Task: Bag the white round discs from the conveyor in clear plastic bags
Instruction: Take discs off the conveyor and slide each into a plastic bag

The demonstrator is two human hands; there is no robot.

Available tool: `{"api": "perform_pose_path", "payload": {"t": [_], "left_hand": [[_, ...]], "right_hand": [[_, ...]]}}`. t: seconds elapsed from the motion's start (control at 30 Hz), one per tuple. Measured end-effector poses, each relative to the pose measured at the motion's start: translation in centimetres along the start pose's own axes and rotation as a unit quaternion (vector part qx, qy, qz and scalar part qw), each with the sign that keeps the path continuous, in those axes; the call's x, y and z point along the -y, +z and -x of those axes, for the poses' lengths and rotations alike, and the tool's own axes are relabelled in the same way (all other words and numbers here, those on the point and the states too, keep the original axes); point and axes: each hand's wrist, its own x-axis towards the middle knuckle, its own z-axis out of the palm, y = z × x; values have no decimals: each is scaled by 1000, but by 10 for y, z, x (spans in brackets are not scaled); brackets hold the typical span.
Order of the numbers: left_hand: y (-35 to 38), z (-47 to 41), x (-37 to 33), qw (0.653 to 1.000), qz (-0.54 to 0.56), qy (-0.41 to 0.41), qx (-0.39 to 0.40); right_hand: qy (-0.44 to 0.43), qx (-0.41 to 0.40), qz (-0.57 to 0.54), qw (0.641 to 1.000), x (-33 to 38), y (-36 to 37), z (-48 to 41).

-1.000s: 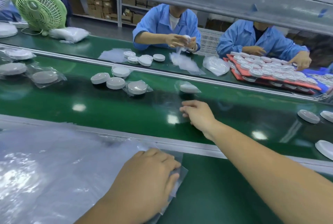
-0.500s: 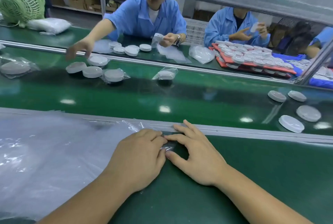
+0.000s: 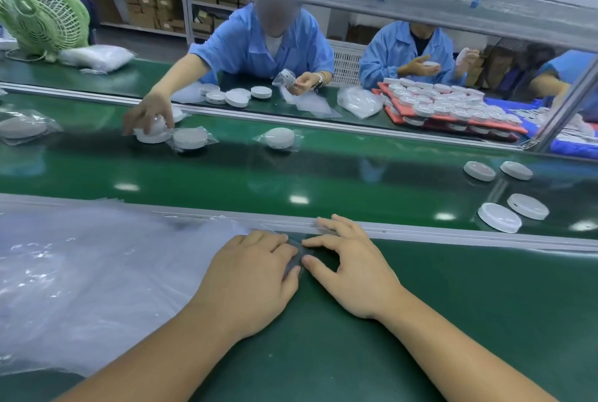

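Both hands meet on the green desk [image 3: 356, 356] at a corner of the stack of clear plastic bags [image 3: 97, 272]. The left hand [image 3: 252, 282] lies flat on it, fingers pressed together. The right hand [image 3: 356, 272] has its fingers spread, thumb and forefinger touching the bag's edge. Four bare white discs [image 3: 500, 217] sit on the conveyor belt [image 3: 291, 175] to the right, well apart from the hands.

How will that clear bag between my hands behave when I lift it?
Probably floppy and very light: the clear bag lies thin and flat, touched by the left hand and right hand. Likely slippery and clingy, judging by the glossy, wrinkled stack of bags beside it.
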Motion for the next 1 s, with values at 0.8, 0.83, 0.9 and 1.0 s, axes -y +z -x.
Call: {"api": "perform_pose_path", "payload": {"t": [0.8,0.83,0.9,1.0], "left_hand": [[4,-2,1,1000,11,6,-3],[3,-2,1,1000,11,5,-2],[4,-2,1,1000,12,5,-3],[3,-2,1,1000,13,5,-3]], "right_hand": [[10,-66,-67,996,-8,2,-5],[10,-67,-68,995,-8,2,-6],[12,-68,-70,995,-9,2,-6],[12,-69,-71,995,-8,3,-6]]}}
